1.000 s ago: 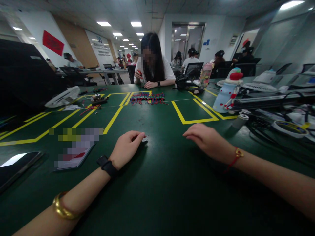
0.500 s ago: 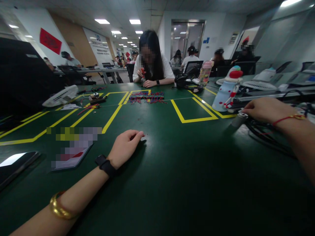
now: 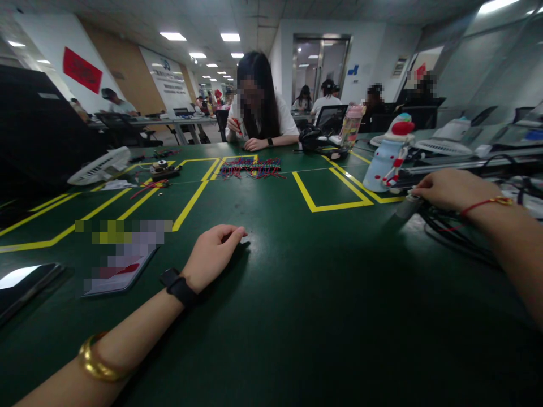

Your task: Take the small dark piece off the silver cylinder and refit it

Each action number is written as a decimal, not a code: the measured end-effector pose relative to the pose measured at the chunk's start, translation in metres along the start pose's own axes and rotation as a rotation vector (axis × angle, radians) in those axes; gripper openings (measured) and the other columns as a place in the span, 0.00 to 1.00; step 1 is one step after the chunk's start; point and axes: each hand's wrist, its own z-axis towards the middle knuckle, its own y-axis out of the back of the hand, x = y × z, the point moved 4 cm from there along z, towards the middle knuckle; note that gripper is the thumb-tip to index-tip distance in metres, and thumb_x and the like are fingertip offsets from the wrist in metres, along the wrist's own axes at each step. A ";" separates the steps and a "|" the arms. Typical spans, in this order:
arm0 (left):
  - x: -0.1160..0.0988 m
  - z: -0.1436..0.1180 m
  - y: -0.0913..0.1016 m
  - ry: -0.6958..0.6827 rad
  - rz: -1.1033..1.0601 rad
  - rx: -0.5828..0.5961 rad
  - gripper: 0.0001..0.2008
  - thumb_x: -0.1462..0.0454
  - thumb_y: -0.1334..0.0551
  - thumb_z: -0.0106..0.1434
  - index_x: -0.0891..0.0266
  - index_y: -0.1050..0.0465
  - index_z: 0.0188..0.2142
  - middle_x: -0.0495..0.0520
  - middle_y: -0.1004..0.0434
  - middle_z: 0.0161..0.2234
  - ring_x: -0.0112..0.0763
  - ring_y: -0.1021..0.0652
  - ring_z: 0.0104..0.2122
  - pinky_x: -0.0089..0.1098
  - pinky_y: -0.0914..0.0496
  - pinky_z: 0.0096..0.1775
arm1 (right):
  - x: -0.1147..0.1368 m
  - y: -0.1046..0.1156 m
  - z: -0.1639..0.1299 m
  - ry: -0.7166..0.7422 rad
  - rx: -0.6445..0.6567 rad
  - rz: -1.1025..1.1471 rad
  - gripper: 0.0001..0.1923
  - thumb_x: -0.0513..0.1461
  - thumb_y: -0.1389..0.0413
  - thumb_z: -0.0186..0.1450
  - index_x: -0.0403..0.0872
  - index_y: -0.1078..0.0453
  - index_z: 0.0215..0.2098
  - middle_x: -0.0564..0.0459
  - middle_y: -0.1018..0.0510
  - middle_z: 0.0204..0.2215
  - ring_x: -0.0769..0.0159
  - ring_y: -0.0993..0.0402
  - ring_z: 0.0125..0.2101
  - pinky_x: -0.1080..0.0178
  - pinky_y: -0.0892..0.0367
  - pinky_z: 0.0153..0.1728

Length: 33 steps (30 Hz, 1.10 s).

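The right hand (image 3: 449, 189) lies at the right edge of the green counter (image 3: 297, 316), its fingers curled onto the top of a small grey cylinder (image 3: 406, 207) that rests tilted beside a tangle of black cables (image 3: 458, 234). Whether the fingers have closed round it or only touch its end cannot be told. The left hand (image 3: 212, 254) rests near the middle of the counter, palm down, fingers loosely bent and holding nothing; a tiny pale speck lies just past its fingertips.

A snowman-shaped bottle (image 3: 388, 155) stands just beyond the cylinder, on the yellow tape line (image 3: 339, 206). My judgement is that a hasty pull could snag the cables or knock the bottle over, since both sit so close.

A second ago the right hand lay flat near the centre, well apart from the cylinder; half a second ago it had reached it. The left hand has barely moved.

Across the counter, a person in white handles a red tool behind a pile of red and blue wires (image 3: 251, 168).
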 end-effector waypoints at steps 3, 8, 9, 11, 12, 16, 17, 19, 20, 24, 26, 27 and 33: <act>-0.001 0.000 0.000 -0.006 -0.002 -0.001 0.20 0.50 0.49 0.60 0.59 0.24 0.36 0.53 0.23 0.34 0.36 0.25 0.34 0.34 0.36 0.35 | -0.002 -0.003 0.000 -0.045 0.161 -0.046 0.18 0.51 0.47 0.57 0.48 0.25 0.36 0.45 0.25 0.34 0.64 0.33 0.30 0.61 0.43 0.32; 0.000 0.000 0.000 0.004 0.006 0.004 0.21 0.49 0.49 0.60 0.59 0.24 0.36 0.53 0.23 0.33 0.37 0.25 0.34 0.33 0.36 0.35 | 0.005 0.003 -0.005 -0.058 0.182 -0.034 0.21 0.53 0.47 0.56 0.48 0.25 0.37 0.45 0.25 0.36 0.63 0.34 0.32 0.61 0.43 0.33; 0.000 0.000 0.000 0.005 0.007 0.006 0.21 0.49 0.50 0.60 0.59 0.24 0.36 0.53 0.23 0.34 0.37 0.26 0.34 0.34 0.36 0.35 | 0.006 0.003 -0.006 -0.053 0.181 -0.031 0.23 0.55 0.46 0.54 0.47 0.25 0.37 0.45 0.25 0.36 0.63 0.34 0.32 0.61 0.43 0.33; 0.000 0.001 -0.001 0.008 0.008 0.012 0.22 0.48 0.50 0.61 0.59 0.24 0.36 0.53 0.23 0.34 0.38 0.26 0.35 0.34 0.36 0.36 | 0.009 0.002 -0.007 -0.028 0.199 -0.029 0.27 0.56 0.44 0.50 0.45 0.26 0.37 0.43 0.25 0.36 0.62 0.33 0.33 0.61 0.43 0.34; 0.000 0.001 -0.001 0.008 0.008 0.013 0.22 0.48 0.50 0.61 0.59 0.24 0.36 0.54 0.23 0.34 0.38 0.26 0.35 0.34 0.36 0.36 | 0.010 0.002 -0.007 -0.015 0.212 -0.030 0.27 0.56 0.42 0.49 0.44 0.26 0.36 0.43 0.25 0.35 0.62 0.33 0.34 0.61 0.43 0.34; 0.000 0.001 0.000 0.001 0.006 -0.001 0.21 0.49 0.49 0.61 0.58 0.24 0.36 0.53 0.23 0.35 0.37 0.26 0.36 0.34 0.36 0.36 | 0.028 0.006 -0.013 0.084 0.122 0.002 0.25 0.52 0.43 0.52 0.41 0.26 0.37 0.42 0.25 0.34 0.63 0.32 0.33 0.61 0.42 0.34; 0.000 0.001 0.000 0.004 0.007 -0.002 0.20 0.49 0.49 0.61 0.58 0.24 0.36 0.53 0.22 0.35 0.37 0.25 0.36 0.34 0.36 0.36 | 0.039 0.009 -0.017 0.138 0.062 0.046 0.25 0.52 0.44 0.54 0.40 0.27 0.38 0.41 0.25 0.34 0.63 0.32 0.33 0.61 0.42 0.34; 0.000 0.001 -0.001 0.007 0.009 0.000 0.20 0.49 0.49 0.61 0.58 0.24 0.36 0.53 0.22 0.35 0.37 0.25 0.35 0.34 0.36 0.36 | 0.069 0.016 -0.033 0.263 -0.052 0.197 0.25 0.52 0.46 0.56 0.40 0.28 0.40 0.42 0.25 0.33 0.63 0.31 0.32 0.61 0.39 0.35; -0.001 0.001 -0.001 0.006 0.009 0.001 0.21 0.49 0.49 0.61 0.58 0.24 0.36 0.53 0.22 0.35 0.37 0.25 0.35 0.34 0.36 0.36 | 0.088 0.019 -0.045 0.327 -0.087 0.302 0.24 0.51 0.46 0.56 0.40 0.28 0.41 0.44 0.25 0.33 0.64 0.31 0.32 0.61 0.38 0.35; -0.001 0.000 -0.001 0.000 0.014 0.004 0.21 0.49 0.49 0.61 0.59 0.24 0.36 0.53 0.22 0.34 0.37 0.25 0.35 0.34 0.36 0.36 | 0.167 0.017 -0.108 0.594 -0.026 0.770 0.19 0.47 0.46 0.58 0.45 0.31 0.44 0.48 0.26 0.37 0.68 0.29 0.32 0.63 0.32 0.34; 0.000 0.000 -0.002 0.000 0.014 0.005 0.21 0.49 0.49 0.61 0.58 0.24 0.36 0.53 0.22 0.34 0.37 0.25 0.35 0.34 0.36 0.36 | 0.200 0.014 -0.139 0.738 0.028 0.908 0.17 0.43 0.46 0.59 0.46 0.32 0.45 0.48 0.27 0.41 0.69 0.29 0.35 0.64 0.31 0.36; 0.001 0.001 -0.002 -0.001 0.011 0.005 0.21 0.49 0.49 0.61 0.58 0.24 0.36 0.53 0.22 0.35 0.37 0.25 0.35 0.34 0.36 0.37 | 0.212 0.013 -0.152 0.799 0.039 0.948 0.16 0.42 0.46 0.59 0.46 0.32 0.45 0.49 0.28 0.42 0.69 0.30 0.37 0.64 0.31 0.38; -0.002 0.001 -0.003 -0.027 -0.025 0.011 0.20 0.50 0.49 0.61 0.58 0.25 0.38 0.54 0.24 0.37 0.37 0.26 0.37 0.36 0.35 0.40 | 0.234 -0.001 -0.176 0.829 0.107 1.087 0.20 0.40 0.45 0.59 0.47 0.37 0.50 0.49 0.29 0.43 0.69 0.31 0.40 0.63 0.31 0.41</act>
